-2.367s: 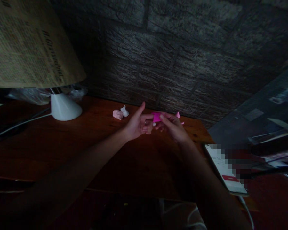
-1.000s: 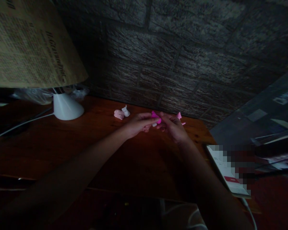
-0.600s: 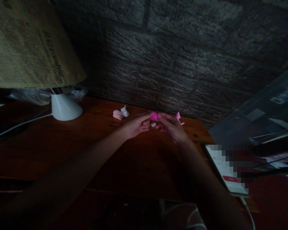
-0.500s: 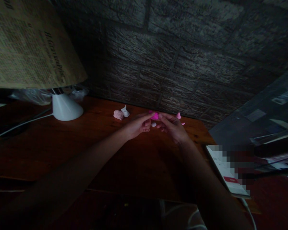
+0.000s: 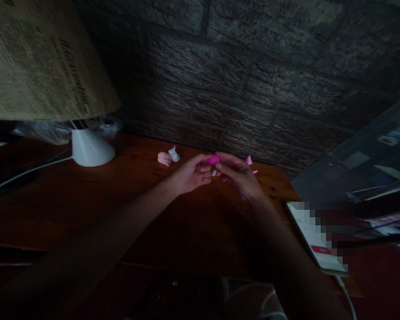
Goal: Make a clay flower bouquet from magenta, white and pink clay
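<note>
Between my two hands is a small lump of bright pink modelling clay (image 5: 214,159), held above the table near the wall. My left hand (image 5: 196,174) grips it from the left with curled fingers. From the other side, the thumb and fingers of my right hand (image 5: 235,172) pinch it. A small white piece (image 5: 214,172) shows just below the clay, partly hidden by my fingers. Left of my hands lie a pale pink lump (image 5: 164,158) and a white lump (image 5: 174,154). Beyond my right hand are a pink cone-shaped piece (image 5: 248,160) and a thin pink bit (image 5: 255,172).
The wooden table (image 5: 136,195) runs up to a dark brick wall (image 5: 200,89). A lamp with a white base (image 5: 91,149) and a printed shade (image 5: 43,66) stands at the left, its cable trailing. A tablet-like device (image 5: 315,240) lies at the right edge with a cable.
My fingers have shifted around the bright pink clay, which now looks more compact and turned. The small white piece below is more covered. The other lumps have stayed in place.
</note>
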A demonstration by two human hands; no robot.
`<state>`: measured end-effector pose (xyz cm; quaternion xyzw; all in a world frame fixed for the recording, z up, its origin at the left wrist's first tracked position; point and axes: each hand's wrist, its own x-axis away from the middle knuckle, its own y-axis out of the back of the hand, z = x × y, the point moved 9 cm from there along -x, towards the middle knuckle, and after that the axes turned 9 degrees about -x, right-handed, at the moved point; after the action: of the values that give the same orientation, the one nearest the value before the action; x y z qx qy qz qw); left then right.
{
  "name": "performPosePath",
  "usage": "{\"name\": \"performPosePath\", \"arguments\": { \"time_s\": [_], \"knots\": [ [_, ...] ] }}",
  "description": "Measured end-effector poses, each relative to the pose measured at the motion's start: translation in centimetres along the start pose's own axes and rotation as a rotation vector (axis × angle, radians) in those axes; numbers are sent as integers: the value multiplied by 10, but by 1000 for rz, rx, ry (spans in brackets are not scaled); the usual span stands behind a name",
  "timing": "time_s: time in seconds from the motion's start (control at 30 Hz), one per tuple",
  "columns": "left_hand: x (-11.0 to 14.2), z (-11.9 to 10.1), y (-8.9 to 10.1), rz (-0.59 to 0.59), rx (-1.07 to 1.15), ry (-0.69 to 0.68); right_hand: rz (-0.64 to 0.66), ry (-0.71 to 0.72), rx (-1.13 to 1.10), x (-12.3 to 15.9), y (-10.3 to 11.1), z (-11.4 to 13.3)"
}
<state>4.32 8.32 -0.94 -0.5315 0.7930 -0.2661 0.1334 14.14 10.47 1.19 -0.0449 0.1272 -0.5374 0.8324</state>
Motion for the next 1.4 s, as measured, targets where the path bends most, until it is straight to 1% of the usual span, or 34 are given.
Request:
{"name": "performPosePath", "arguments": {
  "time_s": [0.13,0.27,0.47,0.57,0.87,0.93,1.0,1.07,1.17,1.3,1.4],
  "knots": [
    [0,5,0,19,30,48,-5,9,23,1,-1,2],
    [-1,6,2,6,4,35,1,11,1,1,-3,2],
    [-2,6,8,-56,-51,36,-5,-22,8,2,-6,-2],
    [-2,6,9,-63,-61,36,-25,-23,10,2,-6,-3],
    [-1,5,7,-42,-22,38,-32,112,111,6,-13,7],
    [0,3,7,-53,-17,25,-7,89,77,5,-14,6],
    [0,4,6,-51,-25,24,5,35,24,3,-11,1],
    [0,5,4,-39,-36,28,-15,-11,-21,2,-6,-4],
    [0,6,4,-45,-37,26,-43,-27,-36,0,-1,-7],
    [0,7,8,-95,-13,25,-32,26,28,-1,-3,-5],
    [0,8,9,-97,9,30,-25,87,69,0,-7,1]
  ]
}}
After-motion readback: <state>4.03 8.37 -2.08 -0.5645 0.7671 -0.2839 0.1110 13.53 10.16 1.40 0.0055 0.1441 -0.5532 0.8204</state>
